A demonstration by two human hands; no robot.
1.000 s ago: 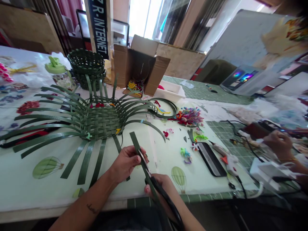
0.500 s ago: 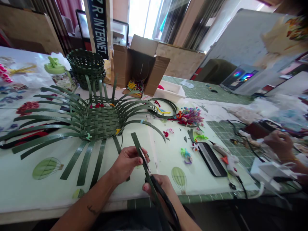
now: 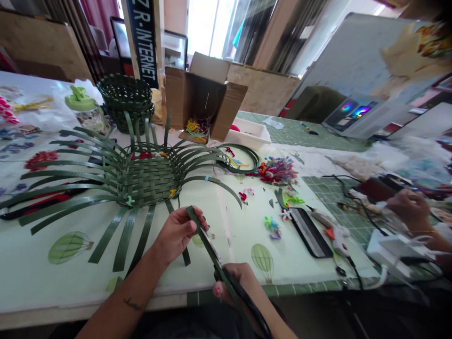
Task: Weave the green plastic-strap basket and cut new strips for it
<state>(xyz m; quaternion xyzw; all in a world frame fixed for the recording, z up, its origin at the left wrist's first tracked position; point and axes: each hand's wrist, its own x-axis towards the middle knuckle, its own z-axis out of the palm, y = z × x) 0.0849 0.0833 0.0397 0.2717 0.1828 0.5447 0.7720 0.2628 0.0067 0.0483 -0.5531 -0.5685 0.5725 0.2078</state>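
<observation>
My left hand pinches the upper end of a dark green strip just above the table's near edge. My right hand grips black-handled scissors whose blades close on the strip lower down. Just beyond my hands lies a half-woven green basket base with many loose strips fanning out in all directions.
A finished green basket, a green-lidded jar and an open cardboard box stand at the back. Coloured clips, a black phone and a glue gun lie to the right. Another person's hand works at the far right.
My left hand has slid along the strip and drawn its upper end lower and leftward. My right hand with the scissors has dropped slightly toward the table edge.
</observation>
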